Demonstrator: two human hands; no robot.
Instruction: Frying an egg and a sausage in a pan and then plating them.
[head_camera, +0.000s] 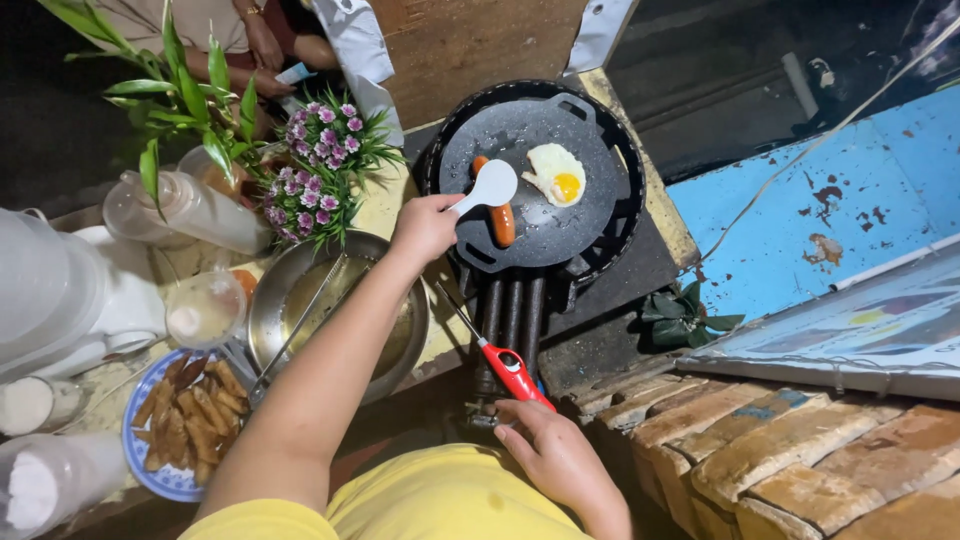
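two hands: both busy, one at the pan, one at the burner.
left hand (425, 228): fingers curled tight around the handle of a white spatula (487, 186), whose blade lies on the sausage just past the knuckles.
right hand (555, 455): fingers wrapped loosely round the grip of a red lighter (508, 368); its thin nozzle points up and away from the hand toward the dark burner bars under the pan.
pan (530, 130): round, black, flat, straight ahead of the left hand, sitting on the burner.
sausage (500, 218): reddish, lying at the pan's near edge, touching the spatula blade.
fried egg (556, 173): beyond the spatula, apart from the sausage, yolk whole.
beside the left forearm: a metal bowl (390, 262) with tongs in it, a blue plate (172, 482) of fried pieces, plastic tubs, flowers.
doing it well, as a judgement: keep the blade flat and slide it under the sausage rather than pressing; keep the lighter tip low at the bars, clear of the left wrist above it.
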